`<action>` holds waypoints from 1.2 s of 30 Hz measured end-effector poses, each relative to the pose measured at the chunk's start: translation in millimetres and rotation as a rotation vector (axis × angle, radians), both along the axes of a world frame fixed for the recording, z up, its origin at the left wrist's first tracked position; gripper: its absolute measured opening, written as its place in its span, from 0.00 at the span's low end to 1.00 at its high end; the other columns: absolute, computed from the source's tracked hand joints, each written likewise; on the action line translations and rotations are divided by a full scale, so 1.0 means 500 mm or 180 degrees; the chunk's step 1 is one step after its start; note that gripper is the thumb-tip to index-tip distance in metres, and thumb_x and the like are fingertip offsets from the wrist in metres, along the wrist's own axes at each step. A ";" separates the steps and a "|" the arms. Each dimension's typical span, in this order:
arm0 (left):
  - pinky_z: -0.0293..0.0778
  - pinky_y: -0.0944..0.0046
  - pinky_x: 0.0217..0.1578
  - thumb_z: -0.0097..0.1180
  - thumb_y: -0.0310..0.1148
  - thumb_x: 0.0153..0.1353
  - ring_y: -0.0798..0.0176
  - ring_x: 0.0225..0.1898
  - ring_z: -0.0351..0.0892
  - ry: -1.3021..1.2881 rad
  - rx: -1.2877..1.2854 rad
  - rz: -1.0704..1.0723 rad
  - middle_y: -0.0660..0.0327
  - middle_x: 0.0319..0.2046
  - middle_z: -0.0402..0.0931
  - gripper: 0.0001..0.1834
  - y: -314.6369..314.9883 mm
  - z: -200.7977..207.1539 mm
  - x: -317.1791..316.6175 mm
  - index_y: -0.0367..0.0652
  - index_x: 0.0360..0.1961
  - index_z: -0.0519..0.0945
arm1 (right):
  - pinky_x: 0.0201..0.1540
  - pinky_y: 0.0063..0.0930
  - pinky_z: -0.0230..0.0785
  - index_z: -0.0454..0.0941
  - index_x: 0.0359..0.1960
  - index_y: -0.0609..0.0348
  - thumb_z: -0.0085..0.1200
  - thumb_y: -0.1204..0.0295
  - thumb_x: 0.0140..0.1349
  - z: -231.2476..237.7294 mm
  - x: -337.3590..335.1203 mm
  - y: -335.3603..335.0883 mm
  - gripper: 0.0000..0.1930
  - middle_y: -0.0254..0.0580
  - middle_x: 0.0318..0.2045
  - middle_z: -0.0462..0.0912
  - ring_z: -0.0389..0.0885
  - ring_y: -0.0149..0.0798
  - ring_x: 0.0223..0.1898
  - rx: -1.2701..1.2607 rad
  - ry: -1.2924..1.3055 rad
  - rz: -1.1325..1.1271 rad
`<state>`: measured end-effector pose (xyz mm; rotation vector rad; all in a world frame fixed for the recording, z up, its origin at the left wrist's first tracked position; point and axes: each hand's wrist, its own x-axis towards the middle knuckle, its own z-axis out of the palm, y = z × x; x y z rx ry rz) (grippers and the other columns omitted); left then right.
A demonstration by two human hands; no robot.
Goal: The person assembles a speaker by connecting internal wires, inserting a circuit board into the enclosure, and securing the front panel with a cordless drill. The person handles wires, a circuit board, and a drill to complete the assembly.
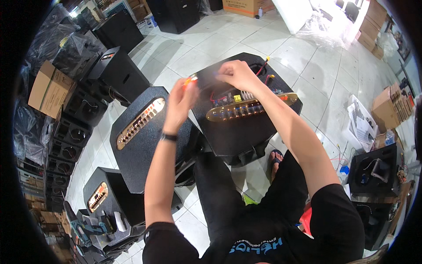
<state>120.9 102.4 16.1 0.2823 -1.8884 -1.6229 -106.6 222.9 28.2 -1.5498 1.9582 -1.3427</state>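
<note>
Both my hands are raised over a black speaker cabinet point(246, 136) that lies in front of me. My left hand point(180, 99), slightly blurred, is closed around a small orange-and-white thing point(190, 82) whose kind I cannot make out. To its right, my right hand point(239, 75) has its fingers pinched together over the cabinet's far part; whatever is between them is too blurred to name. Below the hands sits a gold control panel point(215, 115) with a row of knobs, its circuit board point(224, 100) exposed behind it. Red wires with yellow connectors point(267, 60) stick up on the far right.
Another black cabinet with a fitted gold panel point(140, 123) stands left, and a smaller cabinet point(97, 198) nearer. A cordless drill point(83, 226) lies lower left. Stacked speaker boxes point(68, 149) line the left side. At right are a white bin point(361, 119), cartons point(389, 108) and loose wires.
</note>
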 end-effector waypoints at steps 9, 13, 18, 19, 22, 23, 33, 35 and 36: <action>0.53 0.76 0.19 0.51 0.41 0.80 0.82 0.19 0.60 -0.0203 0.0619 -0.0740 0.66 0.33 0.83 0.14 -0.059 -0.102 -0.129 0.42 0.52 0.80 | 0.39 0.28 0.79 0.85 0.36 0.67 0.69 0.74 0.63 -0.009 0.007 0.007 0.08 0.47 0.30 0.90 0.90 0.35 0.33 -0.0336 0.0108 -0.0249; 0.52 0.76 0.20 0.53 0.42 0.79 0.83 0.19 0.58 -0.0212 0.0575 -0.0764 0.67 0.34 0.84 0.16 -0.053 -0.086 -0.133 0.41 0.52 0.82 | 0.40 0.27 0.80 0.85 0.36 0.67 0.68 0.75 0.63 0.006 0.012 0.017 0.07 0.46 0.31 0.91 0.90 0.33 0.34 -0.0258 0.0162 -0.0244; 0.52 0.76 0.20 0.54 0.43 0.79 0.82 0.20 0.57 -0.0275 0.0543 -0.0658 0.68 0.32 0.83 0.16 -0.047 -0.080 -0.128 0.41 0.50 0.83 | 0.41 0.26 0.79 0.85 0.39 0.66 0.68 0.72 0.64 0.012 0.013 0.017 0.09 0.44 0.31 0.90 0.88 0.30 0.35 0.0037 0.0079 -0.0327; 0.53 0.76 0.21 0.54 0.44 0.79 0.82 0.20 0.57 -0.0300 0.0498 -0.0657 0.69 0.32 0.83 0.16 -0.049 -0.076 -0.127 0.41 0.49 0.83 | 0.41 0.26 0.79 0.85 0.38 0.67 0.68 0.73 0.64 0.013 0.014 0.016 0.08 0.45 0.31 0.90 0.89 0.30 0.34 0.0037 0.0059 -0.0350; 0.54 0.76 0.21 0.54 0.45 0.79 0.82 0.20 0.58 -0.0298 0.0465 -0.0660 0.70 0.31 0.83 0.17 -0.049 -0.073 -0.126 0.42 0.47 0.84 | 0.40 0.26 0.79 0.85 0.37 0.67 0.69 0.73 0.63 0.012 0.012 0.014 0.08 0.46 0.30 0.90 0.89 0.31 0.33 0.0102 0.0052 -0.0357; 0.54 0.76 0.22 0.54 0.45 0.79 0.82 0.21 0.58 -0.0287 0.0466 -0.0666 0.70 0.31 0.83 0.17 -0.050 -0.074 -0.126 0.42 0.46 0.84 | 0.40 0.26 0.79 0.85 0.37 0.66 0.69 0.73 0.63 0.011 0.011 0.013 0.08 0.46 0.30 0.90 0.89 0.31 0.33 0.0117 0.0054 -0.0347; 0.56 0.76 0.21 0.52 0.46 0.79 0.81 0.21 0.60 -0.0343 0.0261 -0.0595 0.69 0.31 0.83 0.17 -0.048 -0.074 -0.126 0.43 0.50 0.83 | 0.36 0.20 0.72 0.83 0.37 0.64 0.68 0.71 0.66 0.001 0.005 0.006 0.08 0.34 0.29 0.87 0.81 0.21 0.31 0.0285 0.0005 -0.0352; 0.62 0.76 0.25 0.57 0.45 0.77 0.80 0.23 0.62 -0.0355 0.0328 -0.0569 0.69 0.30 0.83 0.17 -0.046 -0.070 -0.126 0.42 0.52 0.85 | 0.36 0.21 0.72 0.83 0.37 0.64 0.68 0.71 0.66 0.003 0.005 0.008 0.08 0.34 0.29 0.87 0.81 0.21 0.31 0.0316 0.0132 -0.0404; 0.62 0.76 0.25 0.57 0.45 0.77 0.80 0.23 0.63 -0.0365 0.0315 -0.0570 0.69 0.30 0.83 0.17 -0.044 -0.068 -0.126 0.42 0.52 0.85 | 0.36 0.21 0.72 0.83 0.37 0.64 0.68 0.71 0.66 0.004 0.005 0.009 0.08 0.34 0.29 0.87 0.81 0.21 0.31 0.0332 0.0195 -0.0431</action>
